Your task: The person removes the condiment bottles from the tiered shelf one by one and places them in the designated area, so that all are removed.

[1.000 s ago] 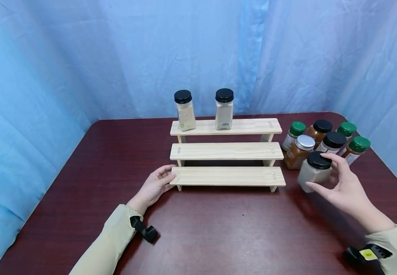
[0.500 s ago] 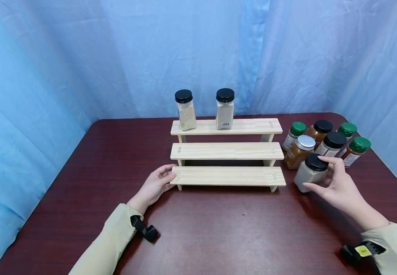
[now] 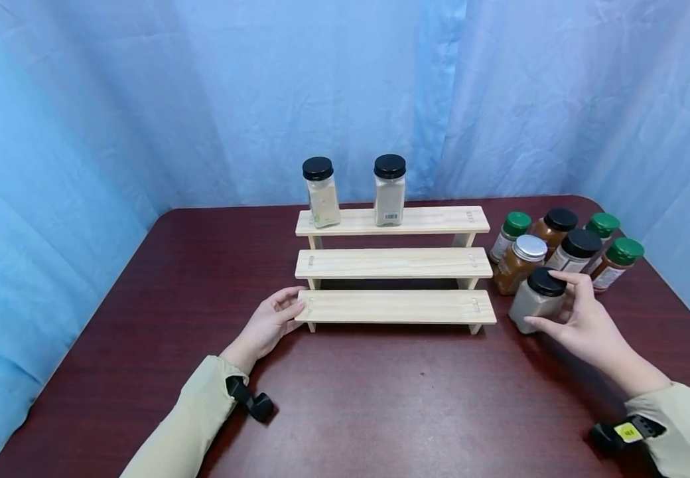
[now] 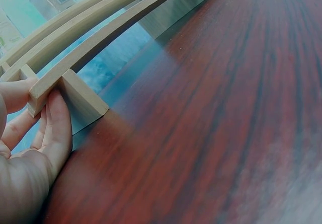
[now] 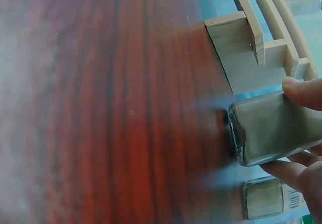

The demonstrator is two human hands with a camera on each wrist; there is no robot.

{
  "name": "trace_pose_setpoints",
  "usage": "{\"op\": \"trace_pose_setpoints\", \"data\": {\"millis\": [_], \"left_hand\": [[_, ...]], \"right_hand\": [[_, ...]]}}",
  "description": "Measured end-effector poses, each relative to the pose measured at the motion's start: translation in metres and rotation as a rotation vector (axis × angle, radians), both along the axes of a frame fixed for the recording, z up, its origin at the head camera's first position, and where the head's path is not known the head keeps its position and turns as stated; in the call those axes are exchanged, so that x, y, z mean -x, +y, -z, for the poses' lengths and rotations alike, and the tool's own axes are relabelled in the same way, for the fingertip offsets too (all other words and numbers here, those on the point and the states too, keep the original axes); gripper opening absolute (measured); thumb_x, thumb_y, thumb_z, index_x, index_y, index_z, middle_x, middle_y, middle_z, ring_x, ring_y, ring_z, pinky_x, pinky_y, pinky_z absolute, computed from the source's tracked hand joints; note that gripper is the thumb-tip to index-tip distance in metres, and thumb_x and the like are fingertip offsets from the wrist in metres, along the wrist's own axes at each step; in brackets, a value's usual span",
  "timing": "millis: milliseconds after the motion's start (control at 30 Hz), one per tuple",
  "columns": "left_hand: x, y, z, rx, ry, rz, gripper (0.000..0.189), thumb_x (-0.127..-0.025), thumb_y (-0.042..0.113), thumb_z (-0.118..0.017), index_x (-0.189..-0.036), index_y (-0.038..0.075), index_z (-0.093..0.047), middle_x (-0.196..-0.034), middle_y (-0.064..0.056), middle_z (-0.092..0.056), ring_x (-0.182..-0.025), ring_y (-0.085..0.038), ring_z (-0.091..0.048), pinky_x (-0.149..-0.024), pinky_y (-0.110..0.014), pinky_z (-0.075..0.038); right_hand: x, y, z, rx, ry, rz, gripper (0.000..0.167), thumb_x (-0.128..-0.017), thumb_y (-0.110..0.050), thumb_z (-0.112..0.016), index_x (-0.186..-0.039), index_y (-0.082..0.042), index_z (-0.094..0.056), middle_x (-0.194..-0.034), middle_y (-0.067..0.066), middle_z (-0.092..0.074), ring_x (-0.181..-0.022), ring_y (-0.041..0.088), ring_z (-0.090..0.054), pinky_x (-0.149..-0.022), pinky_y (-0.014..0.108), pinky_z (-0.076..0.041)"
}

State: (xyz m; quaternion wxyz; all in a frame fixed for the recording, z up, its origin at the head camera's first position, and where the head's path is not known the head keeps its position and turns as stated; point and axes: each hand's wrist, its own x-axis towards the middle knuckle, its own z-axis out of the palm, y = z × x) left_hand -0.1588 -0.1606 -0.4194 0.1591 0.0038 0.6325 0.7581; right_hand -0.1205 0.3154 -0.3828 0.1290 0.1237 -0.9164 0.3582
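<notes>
My left hand pinches the left end of the lowest shelf of a three-tier wooden rack. In the left wrist view the thumb lies on top of the board and the fingers are underneath. At the right, my right hand grips a square glass jar with a black lid and pale grey powder inside. Its thumb and fingers span the jar's sides in the right wrist view. Two tall black-lidded jars stand on the top shelf, a pale yellow one and a greyish one.
Right of the rack, several spice jars stand close together: a silver-lidded jar, a green-lidded jar and a black-lidded jar among them. The dark red wooden table has blue curtains behind and at both sides.
My right hand has shifted slightly left with the grey-powder jar, away from the green-lidded jars. My left hand and the rack have stayed in place.
</notes>
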Motion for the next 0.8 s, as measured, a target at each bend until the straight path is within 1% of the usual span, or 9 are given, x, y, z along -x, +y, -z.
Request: {"op": "trace_pose_setpoints", "data": {"millis": [233,333,433,500,567,633,667,733,800], "left_hand": [[-0.0011,-0.0017,0.0015,-0.017,0.016,0.01,0.045,-0.096,0.006,-0.052,-0.136,-0.007,-0.035,-0.091,0.008,-0.061,-0.082,-0.002,-0.061,-0.076,-0.02,-0.052],[-0.0008,-0.0011,0.0016,-0.021,0.013,0.002,0.042,-0.097,0.005,-0.051,-0.134,-0.006,-0.037,-0.091,0.008,-0.061,-0.082,-0.003,-0.061,-0.075,-0.02,-0.052],[-0.0009,-0.0009,0.0013,-0.022,0.006,-0.004,0.037,-0.097,0.002,-0.049,-0.132,-0.003,-0.04,-0.09,0.008,-0.061,-0.081,-0.003,-0.061,-0.075,-0.02,-0.052],[-0.001,-0.0009,0.0011,-0.022,0.0,-0.005,0.036,-0.097,0.002,-0.048,-0.132,-0.002,-0.04,-0.089,0.008,-0.061,-0.081,-0.003,-0.061,-0.075,-0.02,-0.051],[-0.0008,-0.0011,0.0011,-0.02,-0.002,-0.001,0.036,-0.097,0.002,-0.047,-0.132,-0.003,-0.04,-0.089,0.008,-0.06,-0.081,-0.003,-0.061,-0.075,-0.02,-0.051],[-0.0005,-0.0011,0.0012,-0.02,-0.005,-0.001,0.038,-0.097,0.002,-0.048,-0.133,-0.005,-0.038,-0.089,0.008,-0.06,-0.081,-0.003,-0.061,-0.075,-0.02,-0.051],[-0.0003,-0.001,0.0011,-0.018,-0.006,0.0,0.039,-0.097,0.002,-0.048,-0.134,-0.005,-0.037,-0.089,0.008,-0.06,-0.081,-0.003,-0.061,-0.075,-0.02,-0.051],[0.0,-0.001,0.0011,-0.016,-0.006,0.0,0.041,-0.097,0.002,-0.048,-0.135,-0.007,-0.036,-0.09,0.007,-0.06,-0.081,-0.003,-0.061,-0.075,-0.019,-0.051],[0.0001,-0.0008,0.0007,-0.015,-0.007,-0.002,0.042,-0.097,0.002,-0.048,-0.136,-0.008,-0.035,-0.09,0.007,-0.06,-0.082,-0.003,-0.061,-0.075,-0.019,-0.051]], "right_hand": [[-0.0014,0.0046,0.0019,0.019,0.008,0.003,0.086,-0.069,0.008,-0.078,-0.131,0.007,-0.019,-0.109,0.035,-0.05,-0.082,-0.027,-0.04,-0.063,-0.002,-0.039],[-0.0023,0.0062,0.0036,0.021,0.034,-0.01,0.084,-0.068,0.009,-0.078,-0.129,0.008,-0.02,-0.108,0.029,-0.051,-0.081,-0.027,-0.042,-0.064,-0.002,-0.04],[-0.0038,0.0076,0.0052,0.031,0.064,-0.031,0.081,-0.068,0.01,-0.078,-0.128,0.008,-0.023,-0.11,-0.004,-0.056,-0.081,-0.026,-0.045,-0.064,-0.001,-0.042],[-0.0046,0.0084,0.0054,0.038,0.08,-0.048,0.079,-0.069,0.009,-0.078,-0.127,0.008,-0.024,-0.11,-0.026,-0.049,-0.081,-0.025,-0.047,-0.065,0.0,-0.042],[-0.0048,0.0089,0.0051,0.039,0.092,-0.059,0.078,-0.07,0.009,-0.078,-0.127,0.008,-0.024,-0.108,-0.041,-0.04,-0.081,-0.024,-0.049,-0.066,0.0,-0.043],[-0.0044,0.0089,0.0045,0.032,0.101,-0.063,0.078,-0.07,0.008,-0.078,-0.127,0.008,-0.025,-0.108,-0.042,-0.039,-0.081,-0.025,-0.048,-0.067,0.0,-0.042],[-0.0041,0.0088,0.0043,0.029,0.105,-0.061,0.078,-0.07,0.009,-0.078,-0.127,0.008,-0.025,-0.109,-0.038,-0.04,-0.082,-0.025,-0.048,-0.067,-0.001,-0.042],[-0.0035,0.0083,0.0038,0.02,0.107,-0.056,0.078,-0.069,0.009,-0.078,-0.127,0.008,-0.026,-0.11,-0.021,-0.054,-0.084,-0.027,-0.046,-0.069,-0.002,-0.041],[-0.0028,0.0078,0.0037,0.01,0.101,-0.047,0.078,-0.069,0.006,-0.079,-0.127,0.008,-0.026,-0.109,0.004,-0.061,-0.085,-0.028,-0.043,-0.069,-0.003,-0.039]]}}
